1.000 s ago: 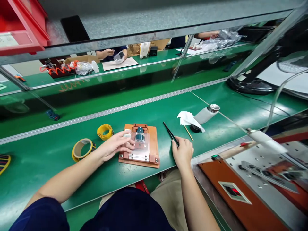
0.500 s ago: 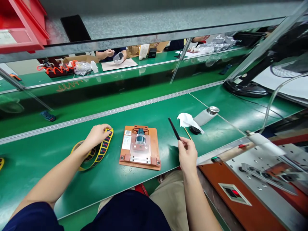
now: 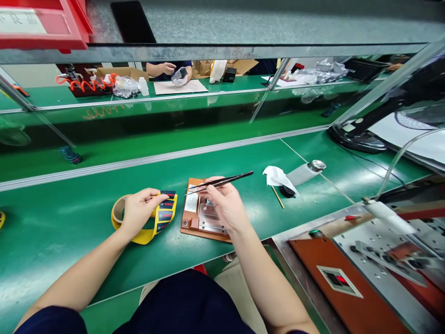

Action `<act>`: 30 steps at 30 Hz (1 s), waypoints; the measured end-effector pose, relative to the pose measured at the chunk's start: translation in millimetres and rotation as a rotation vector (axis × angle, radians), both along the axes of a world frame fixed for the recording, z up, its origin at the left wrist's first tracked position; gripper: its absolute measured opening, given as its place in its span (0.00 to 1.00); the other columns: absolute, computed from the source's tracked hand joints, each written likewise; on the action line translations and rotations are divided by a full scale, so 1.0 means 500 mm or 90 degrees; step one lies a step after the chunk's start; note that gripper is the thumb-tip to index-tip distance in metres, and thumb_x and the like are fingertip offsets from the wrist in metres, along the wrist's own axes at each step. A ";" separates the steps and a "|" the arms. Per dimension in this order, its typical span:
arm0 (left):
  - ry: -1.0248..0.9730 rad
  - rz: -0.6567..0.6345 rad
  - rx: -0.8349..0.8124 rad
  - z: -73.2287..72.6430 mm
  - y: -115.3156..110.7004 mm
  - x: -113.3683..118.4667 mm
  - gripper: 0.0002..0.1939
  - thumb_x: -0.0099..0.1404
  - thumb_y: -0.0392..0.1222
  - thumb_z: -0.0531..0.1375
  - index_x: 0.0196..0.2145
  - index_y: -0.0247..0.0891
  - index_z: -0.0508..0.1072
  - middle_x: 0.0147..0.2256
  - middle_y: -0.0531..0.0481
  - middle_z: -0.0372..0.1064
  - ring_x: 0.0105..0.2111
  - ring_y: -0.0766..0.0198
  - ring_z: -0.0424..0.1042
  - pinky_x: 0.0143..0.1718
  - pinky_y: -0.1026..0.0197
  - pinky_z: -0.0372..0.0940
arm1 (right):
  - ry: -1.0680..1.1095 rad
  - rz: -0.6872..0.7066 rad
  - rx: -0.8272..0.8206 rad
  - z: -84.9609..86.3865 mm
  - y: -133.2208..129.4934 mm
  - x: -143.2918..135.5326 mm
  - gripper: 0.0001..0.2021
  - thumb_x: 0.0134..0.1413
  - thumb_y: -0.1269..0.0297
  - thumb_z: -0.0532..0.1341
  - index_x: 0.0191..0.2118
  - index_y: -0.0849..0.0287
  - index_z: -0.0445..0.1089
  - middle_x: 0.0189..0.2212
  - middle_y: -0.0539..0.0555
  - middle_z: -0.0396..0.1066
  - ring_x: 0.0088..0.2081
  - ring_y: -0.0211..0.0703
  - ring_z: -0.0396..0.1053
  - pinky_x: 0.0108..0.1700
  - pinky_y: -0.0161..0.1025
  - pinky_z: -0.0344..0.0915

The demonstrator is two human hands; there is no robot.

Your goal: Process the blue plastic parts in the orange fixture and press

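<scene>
My left hand [image 3: 141, 211] pinches the free end of a yellow label roll [image 3: 165, 215] with dark BOSCH labels on it. The rest of the roll rests on the green bench under that hand. In my right hand [image 3: 227, 206] is a pair of black tweezers [image 3: 222, 181], tips pointing left toward the labels but apart from them. This hand hovers over an orange fixture [image 3: 187, 215] with a clear plate, hiding much of it, including most of the blue-green part seated there.
A white pump bottle [image 3: 302, 171] with a metal top lies by a white tissue [image 3: 277, 176] and a thin wooden stick [image 3: 278, 197]. At right stands an orange machine panel [image 3: 323, 273] with a red-lit switch. A metal shelf [image 3: 243, 28] spans above; a co-worker's hands [image 3: 167, 68] are beyond.
My right hand has swung left with the tweezers, from beside the tissue to above the fixture. My left hand has turned the label strip's face up toward me.
</scene>
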State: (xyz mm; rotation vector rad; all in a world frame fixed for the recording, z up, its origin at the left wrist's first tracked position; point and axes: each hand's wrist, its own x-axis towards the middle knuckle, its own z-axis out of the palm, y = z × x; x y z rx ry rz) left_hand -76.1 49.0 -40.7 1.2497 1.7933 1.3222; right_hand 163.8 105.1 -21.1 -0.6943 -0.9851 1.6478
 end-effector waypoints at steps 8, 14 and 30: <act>0.024 -0.030 0.034 -0.001 -0.026 0.013 0.19 0.55 0.57 0.70 0.29 0.37 0.79 0.21 0.53 0.70 0.21 0.66 0.67 0.23 0.64 0.61 | -0.078 0.046 0.056 0.001 0.003 -0.056 0.16 0.50 0.54 0.74 0.39 0.55 0.73 0.36 0.51 0.76 0.38 0.43 0.75 0.48 0.44 0.74; 0.129 -0.098 -0.051 0.025 -0.004 0.017 0.26 0.66 0.64 0.57 0.38 0.38 0.80 0.30 0.48 0.78 0.28 0.58 0.75 0.29 0.61 0.65 | -0.121 0.014 0.113 0.003 -0.005 -0.041 0.13 0.53 0.53 0.72 0.37 0.54 0.73 0.36 0.51 0.74 0.38 0.44 0.76 0.46 0.44 0.74; 0.717 -0.296 -0.353 0.027 0.155 0.072 0.39 0.71 0.67 0.41 0.59 0.32 0.69 0.42 0.28 0.78 0.45 0.33 0.76 0.42 0.44 0.67 | -0.204 -0.067 0.065 -0.052 0.058 0.164 0.21 0.50 0.46 0.73 0.38 0.56 0.69 0.32 0.50 0.75 0.34 0.43 0.76 0.43 0.43 0.74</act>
